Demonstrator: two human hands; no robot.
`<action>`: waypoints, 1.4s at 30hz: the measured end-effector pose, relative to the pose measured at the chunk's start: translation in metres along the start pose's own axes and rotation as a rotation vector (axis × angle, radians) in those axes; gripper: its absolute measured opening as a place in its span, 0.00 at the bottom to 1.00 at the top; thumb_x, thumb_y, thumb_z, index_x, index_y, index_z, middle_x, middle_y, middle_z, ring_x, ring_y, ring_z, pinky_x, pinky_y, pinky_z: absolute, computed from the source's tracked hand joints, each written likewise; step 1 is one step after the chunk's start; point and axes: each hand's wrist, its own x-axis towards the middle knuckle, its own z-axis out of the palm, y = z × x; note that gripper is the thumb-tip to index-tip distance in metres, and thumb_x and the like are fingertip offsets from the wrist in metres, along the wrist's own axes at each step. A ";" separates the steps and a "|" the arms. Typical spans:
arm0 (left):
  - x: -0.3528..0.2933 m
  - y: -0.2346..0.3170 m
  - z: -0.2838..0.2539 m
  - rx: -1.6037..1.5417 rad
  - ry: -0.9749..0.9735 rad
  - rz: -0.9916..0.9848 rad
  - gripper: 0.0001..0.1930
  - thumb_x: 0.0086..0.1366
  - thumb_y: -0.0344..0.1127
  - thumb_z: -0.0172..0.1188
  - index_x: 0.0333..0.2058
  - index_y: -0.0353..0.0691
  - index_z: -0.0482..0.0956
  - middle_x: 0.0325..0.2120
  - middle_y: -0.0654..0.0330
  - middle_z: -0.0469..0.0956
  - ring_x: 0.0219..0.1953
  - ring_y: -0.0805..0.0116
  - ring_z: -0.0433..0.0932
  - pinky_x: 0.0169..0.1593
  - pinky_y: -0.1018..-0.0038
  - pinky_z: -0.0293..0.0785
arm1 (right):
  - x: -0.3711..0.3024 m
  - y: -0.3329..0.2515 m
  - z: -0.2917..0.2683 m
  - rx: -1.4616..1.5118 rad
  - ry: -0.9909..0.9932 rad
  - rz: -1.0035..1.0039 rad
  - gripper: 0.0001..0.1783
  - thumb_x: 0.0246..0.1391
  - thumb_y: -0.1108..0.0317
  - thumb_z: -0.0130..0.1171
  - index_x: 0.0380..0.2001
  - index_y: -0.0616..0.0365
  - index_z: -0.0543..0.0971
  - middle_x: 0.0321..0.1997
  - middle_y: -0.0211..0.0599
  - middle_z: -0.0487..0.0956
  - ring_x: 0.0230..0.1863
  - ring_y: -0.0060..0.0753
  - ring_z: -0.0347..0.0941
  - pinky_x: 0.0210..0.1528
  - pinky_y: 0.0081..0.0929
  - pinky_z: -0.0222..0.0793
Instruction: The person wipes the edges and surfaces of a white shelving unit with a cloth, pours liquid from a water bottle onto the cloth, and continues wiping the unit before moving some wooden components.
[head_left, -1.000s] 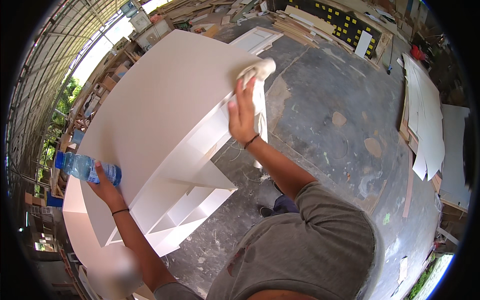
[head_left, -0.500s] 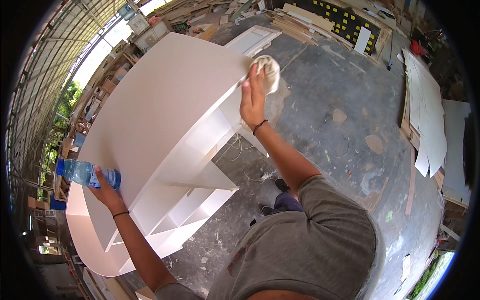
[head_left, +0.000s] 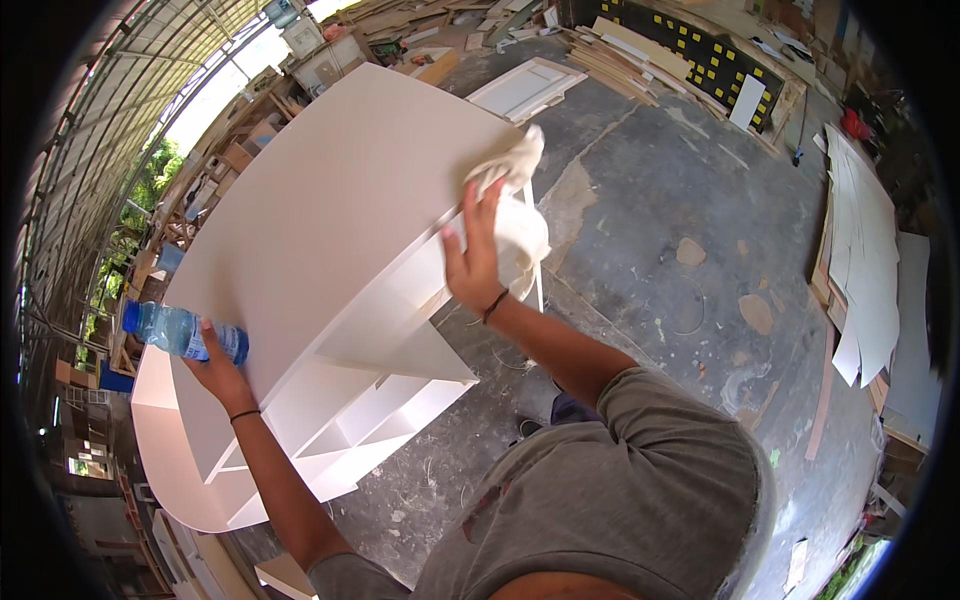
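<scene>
A large white cabinet (head_left: pixel 320 190) with a broad smooth panel on top and open shelf compartments (head_left: pixel 390 375) along its near side stands in front of me. My right hand (head_left: pixel 474 250) presses a cream cloth (head_left: pixel 510 165) onto the panel's right end, near its edge. Part of the cloth hangs down past that edge. In my left hand (head_left: pixel 218 372) is a clear plastic bottle (head_left: pixel 185 332) with a blue cap and a blue label. It lies on its side by the panel's left end, cap pointing left.
A white framed panel (head_left: pixel 522 88) lies on the grey concrete floor (head_left: pixel 640 230) beyond the cabinet. Wood strips (head_left: pixel 615 65) are piled at the back. White sheets (head_left: pixel 862 250) are stacked at right. Cluttered shelving (head_left: pixel 215 175) stands along the left.
My right hand has slid the cloth left and nearer along the panel's end, and more of the cloth now hangs loose. The left hand keeps its hold on the bottle.
</scene>
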 end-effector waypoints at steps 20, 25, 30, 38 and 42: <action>-0.004 0.001 -0.005 0.151 0.070 -0.012 0.32 0.63 0.53 0.57 0.54 0.30 0.63 0.50 0.49 0.71 0.49 0.60 0.72 0.53 0.67 0.68 | 0.008 0.047 -0.064 -0.199 -0.492 -0.030 0.38 0.55 0.55 0.52 0.62 0.68 0.56 0.62 0.69 0.56 0.63 0.68 0.52 0.62 0.51 0.50; -0.005 0.002 -0.004 0.162 0.097 -0.030 0.32 0.63 0.52 0.57 0.54 0.30 0.62 0.50 0.49 0.70 0.49 0.60 0.72 0.54 0.66 0.68 | 0.020 0.054 -0.048 -0.147 -0.071 -0.064 0.37 0.56 0.58 0.51 0.60 0.72 0.55 0.60 0.72 0.55 0.63 0.73 0.48 0.64 0.60 0.41; 0.001 -0.006 -0.013 0.195 0.074 -0.033 0.32 0.61 0.48 0.60 0.55 0.32 0.61 0.50 0.51 0.70 0.48 0.60 0.72 0.53 0.65 0.69 | 0.014 0.039 -0.066 -0.185 -0.365 -0.126 0.31 0.54 0.59 0.54 0.58 0.63 0.65 0.59 0.58 0.63 0.60 0.57 0.58 0.59 0.65 0.44; -0.001 -0.004 -0.011 0.219 0.095 -0.039 0.34 0.62 0.48 0.60 0.57 0.31 0.58 0.51 0.49 0.69 0.50 0.58 0.71 0.55 0.65 0.68 | 0.101 0.006 -0.106 -0.289 -0.601 -0.259 0.13 0.52 0.64 0.55 0.37 0.58 0.81 0.51 0.40 0.76 0.59 0.35 0.67 0.64 0.57 0.45; -0.002 -0.007 -0.012 0.234 0.079 -0.016 0.34 0.62 0.48 0.60 0.58 0.31 0.57 0.53 0.49 0.68 0.51 0.57 0.71 0.56 0.65 0.67 | 0.161 0.050 -0.094 -0.388 -0.814 -0.166 0.12 0.54 0.63 0.53 0.37 0.54 0.82 0.52 0.41 0.76 0.57 0.37 0.69 0.65 0.56 0.48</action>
